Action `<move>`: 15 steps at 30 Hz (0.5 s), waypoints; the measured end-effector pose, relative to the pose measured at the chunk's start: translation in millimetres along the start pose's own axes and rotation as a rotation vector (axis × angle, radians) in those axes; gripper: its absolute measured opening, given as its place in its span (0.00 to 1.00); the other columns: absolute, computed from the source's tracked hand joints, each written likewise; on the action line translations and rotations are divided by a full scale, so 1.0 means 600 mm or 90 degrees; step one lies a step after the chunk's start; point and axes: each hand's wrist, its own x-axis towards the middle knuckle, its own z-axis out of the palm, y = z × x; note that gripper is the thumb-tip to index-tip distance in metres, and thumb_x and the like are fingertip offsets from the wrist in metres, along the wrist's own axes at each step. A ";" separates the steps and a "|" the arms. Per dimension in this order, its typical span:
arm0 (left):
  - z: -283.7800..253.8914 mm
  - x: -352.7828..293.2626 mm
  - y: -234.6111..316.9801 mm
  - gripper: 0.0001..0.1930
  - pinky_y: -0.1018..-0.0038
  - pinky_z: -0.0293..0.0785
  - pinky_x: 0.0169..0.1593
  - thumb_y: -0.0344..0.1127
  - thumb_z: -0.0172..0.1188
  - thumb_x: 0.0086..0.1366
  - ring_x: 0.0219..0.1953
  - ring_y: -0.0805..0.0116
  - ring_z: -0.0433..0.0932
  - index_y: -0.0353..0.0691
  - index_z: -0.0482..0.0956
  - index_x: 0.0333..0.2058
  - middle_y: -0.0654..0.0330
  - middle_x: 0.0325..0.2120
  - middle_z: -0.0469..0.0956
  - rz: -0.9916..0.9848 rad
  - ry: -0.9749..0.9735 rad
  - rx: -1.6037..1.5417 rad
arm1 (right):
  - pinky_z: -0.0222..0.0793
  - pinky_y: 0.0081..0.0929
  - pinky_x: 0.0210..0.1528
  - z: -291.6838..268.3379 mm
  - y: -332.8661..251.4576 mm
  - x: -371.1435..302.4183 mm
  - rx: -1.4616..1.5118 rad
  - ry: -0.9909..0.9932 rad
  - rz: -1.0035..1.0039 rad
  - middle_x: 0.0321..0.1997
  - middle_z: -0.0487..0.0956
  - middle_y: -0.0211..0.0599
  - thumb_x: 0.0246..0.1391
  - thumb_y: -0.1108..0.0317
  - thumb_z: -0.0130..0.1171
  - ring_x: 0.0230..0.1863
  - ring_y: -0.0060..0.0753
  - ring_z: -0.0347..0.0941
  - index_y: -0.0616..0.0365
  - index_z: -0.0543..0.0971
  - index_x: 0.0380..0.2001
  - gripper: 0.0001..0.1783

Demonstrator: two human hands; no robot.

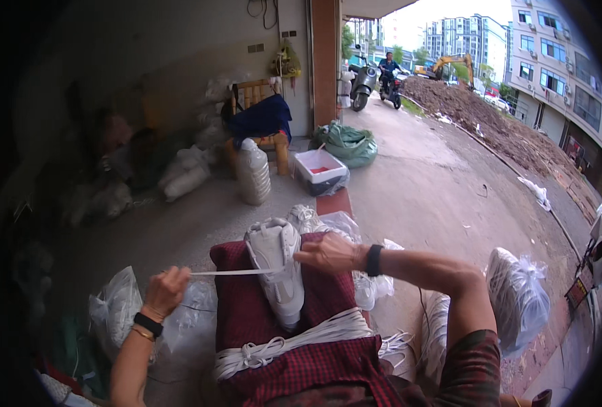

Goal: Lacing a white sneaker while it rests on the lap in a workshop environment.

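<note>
A white sneaker (pixel 274 254) lies on my lap, on a dark red checked apron (pixel 230 298), its opening away from me and its toe toward me. My left hand (pixel 166 292) is closed on one end of a white shoelace (pixel 230 273), pulled taut leftward from the shoe. At the shoe's right side my right hand (pixel 329 253) has its fingers pinched near the eyelets; what lies between them is too small to make out. Across my lap, nearer to me, rests a bundle of white laces (pixel 294 342), knotted at its left part.
Bagged white shoes stand at left (pixel 121 305) and right (pixel 514 298). Ahead are a stack in clear wrap (pixel 253 173), a white box (pixel 321 166), a green sack (pixel 348 144) and a bamboo chair (pixel 284 152). A person on a scooter (pixel 389 74) is on the road beyond.
</note>
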 end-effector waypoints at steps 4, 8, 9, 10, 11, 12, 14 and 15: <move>-0.084 -0.047 -0.050 0.07 0.58 0.74 0.28 0.29 0.57 0.60 0.28 0.53 0.78 0.45 0.74 0.38 0.56 0.26 0.72 -0.073 -0.018 0.090 | 0.71 0.43 0.26 -0.029 0.050 0.009 -0.002 -0.133 0.117 0.28 0.75 0.43 0.59 0.63 0.50 0.28 0.45 0.76 0.52 0.73 0.40 0.09; -0.172 -0.091 -0.120 0.09 0.58 0.76 0.34 0.27 0.57 0.60 0.33 0.48 0.78 0.42 0.76 0.40 0.53 0.32 0.77 -0.160 0.015 0.132 | 0.70 0.41 0.33 -0.139 0.076 -0.041 0.027 -0.197 0.358 0.29 0.75 0.41 0.60 0.70 0.49 0.28 0.42 0.73 0.56 0.77 0.37 0.08; -0.203 -0.103 -0.137 0.09 0.59 0.77 0.36 0.27 0.57 0.60 0.35 0.48 0.78 0.42 0.77 0.40 0.53 0.34 0.78 -0.182 0.026 0.165 | 0.71 0.42 0.33 -0.136 0.124 -0.102 -0.086 -0.041 0.174 0.30 0.76 0.43 0.57 0.74 0.50 0.31 0.47 0.75 0.56 0.76 0.37 0.07; -0.227 -0.120 -0.154 0.10 0.59 0.78 0.38 0.27 0.57 0.60 0.37 0.48 0.79 0.41 0.77 0.41 0.52 0.37 0.79 -0.201 0.036 0.192 | 0.70 0.43 0.33 -0.171 0.129 -0.121 -0.127 -0.036 0.216 0.31 0.76 0.45 0.54 0.75 0.52 0.33 0.51 0.75 0.57 0.76 0.36 0.07; -0.254 -0.135 -0.165 0.10 0.59 0.78 0.39 0.27 0.57 0.61 0.39 0.48 0.79 0.40 0.77 0.41 0.52 0.38 0.79 -0.253 0.042 0.205 | 0.69 0.43 0.32 -0.208 0.133 -0.148 -0.172 -0.021 0.254 0.30 0.75 0.46 0.53 0.76 0.52 0.32 0.54 0.74 0.58 0.75 0.34 0.06; -0.290 -0.147 -0.165 0.10 0.59 0.78 0.41 0.27 0.57 0.61 0.41 0.48 0.79 0.39 0.77 0.42 0.52 0.40 0.80 -0.299 0.043 0.221 | 0.69 0.44 0.32 -0.231 0.169 -0.187 -0.202 -0.035 0.295 0.30 0.75 0.47 0.53 0.77 0.50 0.32 0.55 0.73 0.59 0.75 0.34 0.06; -0.354 -0.199 -0.173 0.09 0.59 0.77 0.43 0.27 0.55 0.64 0.44 0.47 0.78 0.38 0.78 0.43 0.51 0.42 0.80 -0.348 0.103 0.253 | 0.69 0.45 0.35 -0.283 0.214 -0.236 -0.290 -0.032 0.385 0.33 0.76 0.50 0.55 0.77 0.48 0.35 0.56 0.75 0.61 0.75 0.37 0.08; -0.384 -0.224 -0.172 0.09 0.60 0.77 0.44 0.28 0.54 0.65 0.45 0.46 0.78 0.38 0.78 0.43 0.51 0.43 0.80 -0.356 0.130 0.279 | 0.71 0.44 0.37 -0.318 0.224 -0.251 -0.310 -0.019 0.425 0.38 0.78 0.51 0.57 0.75 0.48 0.38 0.56 0.76 0.61 0.77 0.40 0.10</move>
